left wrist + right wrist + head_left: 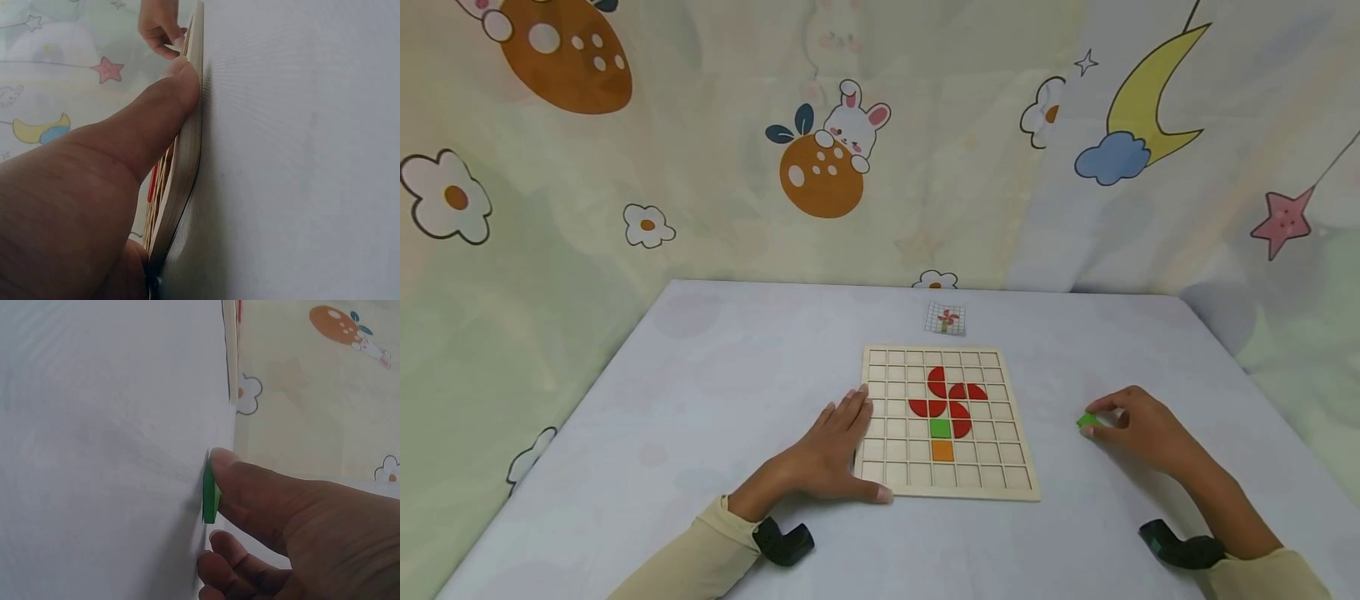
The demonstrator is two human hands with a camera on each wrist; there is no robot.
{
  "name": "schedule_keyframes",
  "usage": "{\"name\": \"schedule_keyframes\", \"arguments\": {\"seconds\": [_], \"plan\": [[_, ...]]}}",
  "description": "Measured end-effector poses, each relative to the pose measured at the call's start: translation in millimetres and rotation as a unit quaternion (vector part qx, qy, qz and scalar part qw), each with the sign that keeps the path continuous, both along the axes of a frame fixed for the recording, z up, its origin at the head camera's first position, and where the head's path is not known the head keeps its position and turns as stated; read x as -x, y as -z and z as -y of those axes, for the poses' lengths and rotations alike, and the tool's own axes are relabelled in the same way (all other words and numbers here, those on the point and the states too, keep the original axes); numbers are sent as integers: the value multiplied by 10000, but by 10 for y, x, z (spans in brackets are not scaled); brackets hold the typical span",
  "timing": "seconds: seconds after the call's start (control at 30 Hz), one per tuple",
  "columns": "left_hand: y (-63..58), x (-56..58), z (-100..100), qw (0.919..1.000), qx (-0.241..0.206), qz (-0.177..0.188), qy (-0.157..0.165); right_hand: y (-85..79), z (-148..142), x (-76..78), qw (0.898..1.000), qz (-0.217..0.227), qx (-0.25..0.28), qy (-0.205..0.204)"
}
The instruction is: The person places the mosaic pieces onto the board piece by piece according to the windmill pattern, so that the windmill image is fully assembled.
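Note:
A wooden grid board point(955, 493) lies on the white table, holding red quarter-round pieces in a pinwheel shape with a green square point(940, 428) and an orange square point(942, 451) below them. My left hand point(829, 454) rests at the board's near left corner, fingers extended along the left side and thumb on the near edge. To the right of the board, my right hand point(1144, 429) pinches a small green tile point(1087, 420) between thumb and fingers, close over the tabletop. In the right wrist view the tile point(209, 497) stands out thin and edge-on beside the thumb.
Behind the board lies a small card point(945, 319) with a printed pinwheel picture on a grid. A cloth point(715, 133) with cartoon rabbits, flowers and a moon hangs behind the table point(737, 350). Dark wrist-worn devices point(783, 542) sit by both sleeves.

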State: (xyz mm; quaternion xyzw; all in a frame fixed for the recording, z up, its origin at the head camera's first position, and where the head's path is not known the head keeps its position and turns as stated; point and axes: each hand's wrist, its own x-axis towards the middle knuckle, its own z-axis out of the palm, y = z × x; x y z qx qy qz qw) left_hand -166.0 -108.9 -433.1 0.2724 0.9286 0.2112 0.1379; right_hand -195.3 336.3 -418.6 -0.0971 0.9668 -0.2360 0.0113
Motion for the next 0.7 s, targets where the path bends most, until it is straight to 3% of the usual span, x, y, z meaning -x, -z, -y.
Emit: {"name": "schedule_keyframes", "arguments": {"seconds": [0.43, 0.7], "plan": [[-49, -15, -5, 10000, 9, 9, 36, -83, 139, -25, 9989, -331, 319, -98], [-54, -19, -3, 10000, 19, -19, 36, -134, 342, -30, 9970, -290, 556, -457]]}}
